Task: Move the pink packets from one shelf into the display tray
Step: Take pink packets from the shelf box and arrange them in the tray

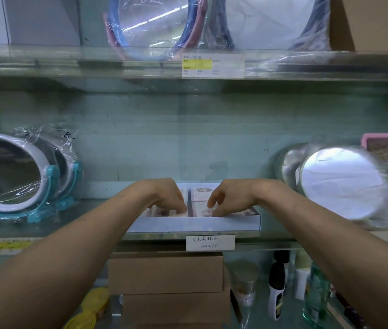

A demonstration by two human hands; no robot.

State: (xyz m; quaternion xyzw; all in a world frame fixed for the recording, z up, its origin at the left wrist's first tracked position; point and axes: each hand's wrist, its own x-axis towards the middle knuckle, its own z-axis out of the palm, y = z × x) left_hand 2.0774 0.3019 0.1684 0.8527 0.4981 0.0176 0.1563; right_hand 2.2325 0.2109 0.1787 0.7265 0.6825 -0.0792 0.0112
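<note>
Across the view run glass shelves (69, 67), one above another, against a pale green back wall. On the middle shelf, at the left, a round mirror (15, 172) in clear plastic wrap stands on a teal base. At the right, a second wrapped round mirror (340, 184) leans beside a pink-framed item (387, 148). On the top shelf stand blue and pink rimmed round pieces (155, 24), also in plastic; what they are is unclear. Below the middle shelf sit stacked cardboard boxes (164, 274), with bottles (276, 290) to their right.

Centred at the front of the middle shelf lies the white display tray (193, 225), shallow and rectangular. Both bare forearms reach into it from below. The left hand (169, 198) is over the tray's left half, the right hand (231, 200) over its right half, near each other but apart. Each has its fingers bent downward with the tips on the tray's contents; I cannot tell whether either hand is pinching a packet or only touching.

The pink packets (201, 198) lie flat inside the tray in two columns split by a dark gap, partly hidden under the hands.

A handwritten white label (210, 242) hangs on the shelf edge just below the tray, and a yellow-and-white price tag (212, 65) is fixed to the top shelf's edge.
</note>
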